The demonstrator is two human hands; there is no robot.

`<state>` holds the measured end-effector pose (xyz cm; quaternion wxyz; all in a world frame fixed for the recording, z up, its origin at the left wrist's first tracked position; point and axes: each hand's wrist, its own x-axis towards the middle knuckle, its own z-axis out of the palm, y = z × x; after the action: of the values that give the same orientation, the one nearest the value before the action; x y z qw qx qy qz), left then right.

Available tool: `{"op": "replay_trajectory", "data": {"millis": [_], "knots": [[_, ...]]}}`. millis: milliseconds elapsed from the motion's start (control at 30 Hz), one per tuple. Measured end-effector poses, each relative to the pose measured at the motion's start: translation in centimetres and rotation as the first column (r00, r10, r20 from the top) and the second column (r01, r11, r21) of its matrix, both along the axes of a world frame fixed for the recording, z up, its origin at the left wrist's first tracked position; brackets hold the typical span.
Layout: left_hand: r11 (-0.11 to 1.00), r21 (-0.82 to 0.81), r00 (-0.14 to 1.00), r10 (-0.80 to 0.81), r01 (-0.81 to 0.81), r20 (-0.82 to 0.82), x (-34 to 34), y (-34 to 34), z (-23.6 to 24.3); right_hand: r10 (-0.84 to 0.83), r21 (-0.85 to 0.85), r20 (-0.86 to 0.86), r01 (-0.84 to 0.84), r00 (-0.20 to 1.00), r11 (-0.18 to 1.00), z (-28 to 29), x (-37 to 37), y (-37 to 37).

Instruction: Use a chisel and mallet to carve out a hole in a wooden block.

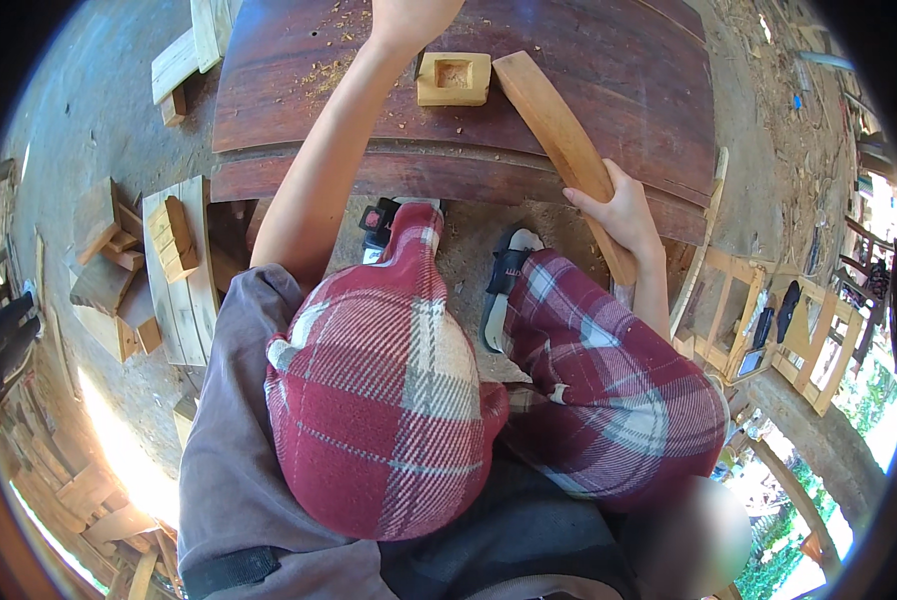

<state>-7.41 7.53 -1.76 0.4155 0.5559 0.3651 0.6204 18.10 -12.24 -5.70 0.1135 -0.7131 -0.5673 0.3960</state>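
My right hand [621, 208] is closed around the lower half of a long, thick wooden bar [554, 125], its thumb along the left side. The bar slants from above my right knee up over the workbench, and its far end comes near a small wooden block [473, 80]. That block lies on the bench with a rectangular hollow cut in its top. My left hand [416, 18] is above and to the left of the block, cut off by the upper edge, so its fingers are hidden. A thin dark strip shows beside the block's left side, too little to name.
The dark wooden workbench [299, 120] has a gap between its boards and scattered wood chips [334, 75]. Left of it are a pale plank [184, 300], a notched block [172, 240] and stacked offcuts [104, 285]. A wooden frame [734, 310] stands at right.
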Motion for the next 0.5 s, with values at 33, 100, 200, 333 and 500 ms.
{"op": "replay_trajectory", "data": {"millis": [33,100,200,333,500], "knots": [[0.998,-0.061,0.999,-0.011,0.014,0.041,0.1,-0.2,0.6,-0.003,-0.001,0.006,0.003,1.0,1.0,0.0,0.2,-0.1],[0.992,-0.125,0.997,-0.013,0.023,0.081,0.2,-0.7,1.9,0.0,0.009,0.034,-0.001,0.999,1.0,0.0,0.2,-0.2],[0.985,0.129,0.99,-0.126,0.117,0.069,2.4,-1.0,2.9,0.018,-0.019,0.015,-0.018,1.0,1.0,-0.3,0.2,0.0],[0.966,0.223,0.991,-0.133,0.128,0.008,5.1,-2.2,1.8,0.023,-0.012,0.046,-0.023,0.999,1.0,-0.2,0.3,-0.2],[0.981,0.178,0.997,-0.073,0.075,-0.016,4.3,-1.8,0.4,0.02,0.014,0.056,-0.021,0.998,1.0,-0.5,0.5,-0.6]]}}
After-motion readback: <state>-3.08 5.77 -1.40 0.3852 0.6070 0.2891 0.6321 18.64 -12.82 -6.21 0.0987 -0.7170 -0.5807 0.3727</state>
